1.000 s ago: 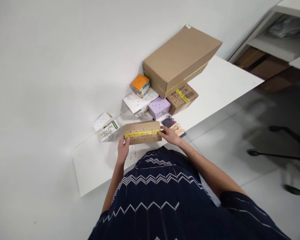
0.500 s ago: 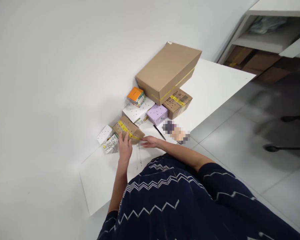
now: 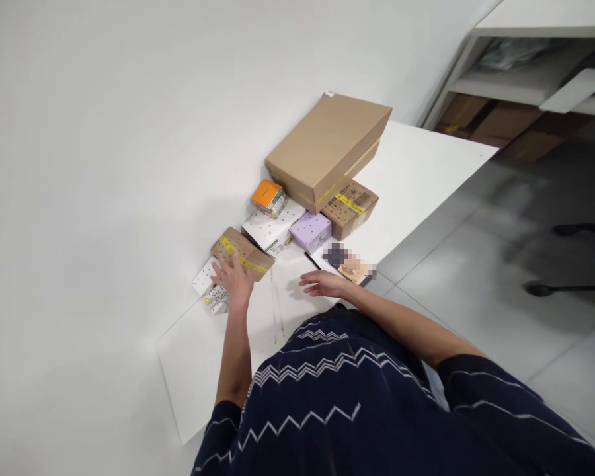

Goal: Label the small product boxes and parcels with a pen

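My left hand is spread with its fingers apart, at the near edge of a brown box with yellow tape; whether it touches the box is unclear. Partly behind that hand are a small white dotted box and a white box with black lettering. My right hand hovers over the white table, fingers apart and holding nothing. Just beyond it lie a black pen and a partly pixelated flat item.
A large brown carton rests above a taped brown box. Beside them are a purple box, a white dotted box and an orange box. Shelving stands at the upper right.
The taped brown box has shifted left and away, against the small white boxes. My left hand has spread open. My right hand has come off the box and moved right.
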### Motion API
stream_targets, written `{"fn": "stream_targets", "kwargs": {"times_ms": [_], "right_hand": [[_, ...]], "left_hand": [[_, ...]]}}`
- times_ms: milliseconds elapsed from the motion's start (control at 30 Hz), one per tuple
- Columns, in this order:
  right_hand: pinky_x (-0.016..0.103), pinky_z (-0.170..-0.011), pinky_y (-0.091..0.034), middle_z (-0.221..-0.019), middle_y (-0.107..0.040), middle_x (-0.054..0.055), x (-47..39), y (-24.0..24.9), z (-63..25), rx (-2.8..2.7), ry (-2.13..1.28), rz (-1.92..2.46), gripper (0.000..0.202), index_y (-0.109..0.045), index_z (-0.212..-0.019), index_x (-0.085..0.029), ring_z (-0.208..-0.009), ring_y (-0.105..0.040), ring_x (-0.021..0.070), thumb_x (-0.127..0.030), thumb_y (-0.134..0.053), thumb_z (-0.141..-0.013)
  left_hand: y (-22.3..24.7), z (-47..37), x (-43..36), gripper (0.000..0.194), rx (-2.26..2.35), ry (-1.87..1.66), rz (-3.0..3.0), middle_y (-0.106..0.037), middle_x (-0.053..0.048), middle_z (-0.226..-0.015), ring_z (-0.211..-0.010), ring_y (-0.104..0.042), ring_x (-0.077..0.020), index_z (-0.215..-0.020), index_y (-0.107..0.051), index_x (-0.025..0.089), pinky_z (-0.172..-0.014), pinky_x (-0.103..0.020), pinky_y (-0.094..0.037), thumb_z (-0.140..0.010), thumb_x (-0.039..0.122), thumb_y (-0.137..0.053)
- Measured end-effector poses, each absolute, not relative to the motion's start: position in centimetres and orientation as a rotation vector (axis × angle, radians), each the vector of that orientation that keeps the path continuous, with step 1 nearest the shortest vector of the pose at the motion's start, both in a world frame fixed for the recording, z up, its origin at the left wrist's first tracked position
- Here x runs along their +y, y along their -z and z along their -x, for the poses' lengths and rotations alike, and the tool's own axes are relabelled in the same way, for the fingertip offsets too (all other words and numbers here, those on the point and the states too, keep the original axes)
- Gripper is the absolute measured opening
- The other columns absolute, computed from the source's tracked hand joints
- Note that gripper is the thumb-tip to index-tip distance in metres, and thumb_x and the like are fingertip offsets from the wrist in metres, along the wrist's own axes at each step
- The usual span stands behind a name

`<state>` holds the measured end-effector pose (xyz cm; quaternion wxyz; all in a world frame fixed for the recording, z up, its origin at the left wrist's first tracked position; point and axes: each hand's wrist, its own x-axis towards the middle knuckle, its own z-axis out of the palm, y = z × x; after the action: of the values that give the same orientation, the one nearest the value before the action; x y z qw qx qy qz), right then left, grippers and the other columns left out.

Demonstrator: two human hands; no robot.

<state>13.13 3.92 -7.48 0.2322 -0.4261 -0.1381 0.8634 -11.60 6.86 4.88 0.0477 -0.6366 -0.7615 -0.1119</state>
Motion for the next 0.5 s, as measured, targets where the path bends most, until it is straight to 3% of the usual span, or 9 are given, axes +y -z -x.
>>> {"fn": "stream_targets", "kwargs": {"times_ms": [200, 333, 500], "right_hand": [[0.024, -0.059, -0.056, -0.09, -0.074, 0.008, 3.1, 5.8, -17.0, -0.268, -2.153, 1.125, 0.013, -0.061, -0.102, -0.015, -0.064, -0.068, 0.0127, -0.016, -0.062, -0.09], [0.02, -0.054, -0.053, -0.088, -0.074, 0.007, 3.0, 5.0, -17.5, -0.361, -2.054, 1.173, 0.015, -0.062, -0.099, -0.016, -0.06, -0.066, 0.0108, -0.015, -0.068, -0.085], [0.016, -0.04, -0.038, -0.074, -0.07, 0.003, 2.1, 5.9, -17.5, -0.586, -1.911, 1.459, 0.008, -0.06, -0.087, -0.016, -0.047, -0.055, 0.0063, -0.021, -0.066, -0.088]], "left_hand": [[-8.2, 6.3, 15.2, 0.076, -2.177, 0.71, 2.298, -0.031, -0.018, -0.154, -0.145, -0.026, -0.0379, -0.148, -0.038, 0.023, -0.118, -0.059, -0.022, -0.081, 0.041, -0.068], [-7.7, 3.2, 21.8, 0.087, -2.192, 0.892, 2.415, -0.039, -0.018, -0.148, -0.141, -0.033, -0.0349, -0.148, -0.035, 0.019, -0.118, -0.054, -0.026, -0.073, 0.036, -0.076], [-6.9, 1.6, 22.5, 0.075, -2.163, 1.095, 2.409, -0.048, -0.016, -0.141, -0.136, -0.043, -0.0281, -0.143, -0.04, 0.019, -0.115, -0.043, -0.036, -0.076, 0.026, -0.072]]}}
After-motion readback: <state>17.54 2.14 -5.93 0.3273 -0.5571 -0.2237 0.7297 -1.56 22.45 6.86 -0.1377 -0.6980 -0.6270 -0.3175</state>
